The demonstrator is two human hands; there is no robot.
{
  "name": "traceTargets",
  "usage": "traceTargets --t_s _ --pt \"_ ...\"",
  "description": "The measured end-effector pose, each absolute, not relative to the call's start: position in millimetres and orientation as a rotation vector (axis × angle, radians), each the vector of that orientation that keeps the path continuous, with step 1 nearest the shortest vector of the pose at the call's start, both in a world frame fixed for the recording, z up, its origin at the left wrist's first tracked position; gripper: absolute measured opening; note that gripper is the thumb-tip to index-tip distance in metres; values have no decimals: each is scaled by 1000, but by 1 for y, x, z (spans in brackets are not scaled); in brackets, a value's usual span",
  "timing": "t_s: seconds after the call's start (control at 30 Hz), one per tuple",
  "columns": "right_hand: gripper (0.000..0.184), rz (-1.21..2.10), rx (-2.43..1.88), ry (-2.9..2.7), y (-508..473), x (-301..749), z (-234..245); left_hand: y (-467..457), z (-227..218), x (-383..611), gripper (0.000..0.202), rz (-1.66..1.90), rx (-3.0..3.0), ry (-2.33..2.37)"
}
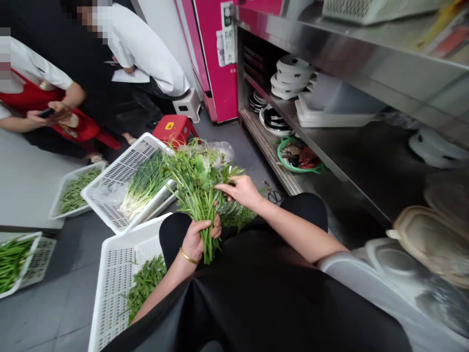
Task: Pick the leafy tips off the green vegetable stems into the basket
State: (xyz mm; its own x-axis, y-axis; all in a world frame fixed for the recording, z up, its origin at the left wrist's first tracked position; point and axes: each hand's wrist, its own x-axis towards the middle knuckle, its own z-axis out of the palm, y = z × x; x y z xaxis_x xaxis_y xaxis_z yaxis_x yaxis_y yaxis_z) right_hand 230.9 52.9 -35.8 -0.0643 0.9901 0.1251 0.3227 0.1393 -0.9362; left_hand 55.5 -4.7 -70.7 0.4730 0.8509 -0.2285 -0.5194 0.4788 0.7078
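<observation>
A thick bunch of leafy greens (196, 188) with long pale-green stems rises in front of my lap, leaves pointing away from me. My left hand (200, 234) is wrapped round the lower stems, whose cut ends stick out below the fist. At the bunch's right side, my right hand (240, 190) pinches leaves between thumb and fingers. Beneath it, a clear plastic bag (229, 208) and loose greens (242, 217) lie by my knees. To my left, a white crate (113, 274) holds a heap of picked greens (148, 281).
Another white crate (106, 195) holds spring onions (144, 183). Beyond stand a crate of green beans (78, 190) and a red stool (172, 129). Scissors (274, 196) lie near the steel shelf (330, 156) on my right. Two people (146, 49) are at the back left.
</observation>
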Motion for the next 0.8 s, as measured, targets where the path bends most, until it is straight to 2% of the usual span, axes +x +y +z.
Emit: traceTargets --t_s 0.1,0.23,0.33,0.4,0.47,0.57,0.63,0.7,0.8 --pt "49 688 -1335 -1663 56 244 -35 0 -63 65 34 911 710 721" --pt "46 294 -1216 -1799 61 260 -40 6 -52 86 30 873 708 729" --pt "45 198 -1268 -1757 69 266 -44 10 -46 103 28 840 654 688" --pt "46 315 -1280 -1626 73 266 -45 13 -44 111 19 855 640 670" --pt "47 618 -1250 -1385 75 265 -44 17 -45 114 9 855 639 673" --pt "46 1223 -1085 -947 69 270 -42 21 -48 108 11 817 657 685" --pt "46 1466 -962 -789 62 284 -41 21 -51 101 19 804 677 664" --pt "45 1524 -934 -748 55 309 -42 21 -53 93 29 797 699 636" --pt "49 1304 -959 -657 45 364 -45 21 -55 81 41 808 724 651"
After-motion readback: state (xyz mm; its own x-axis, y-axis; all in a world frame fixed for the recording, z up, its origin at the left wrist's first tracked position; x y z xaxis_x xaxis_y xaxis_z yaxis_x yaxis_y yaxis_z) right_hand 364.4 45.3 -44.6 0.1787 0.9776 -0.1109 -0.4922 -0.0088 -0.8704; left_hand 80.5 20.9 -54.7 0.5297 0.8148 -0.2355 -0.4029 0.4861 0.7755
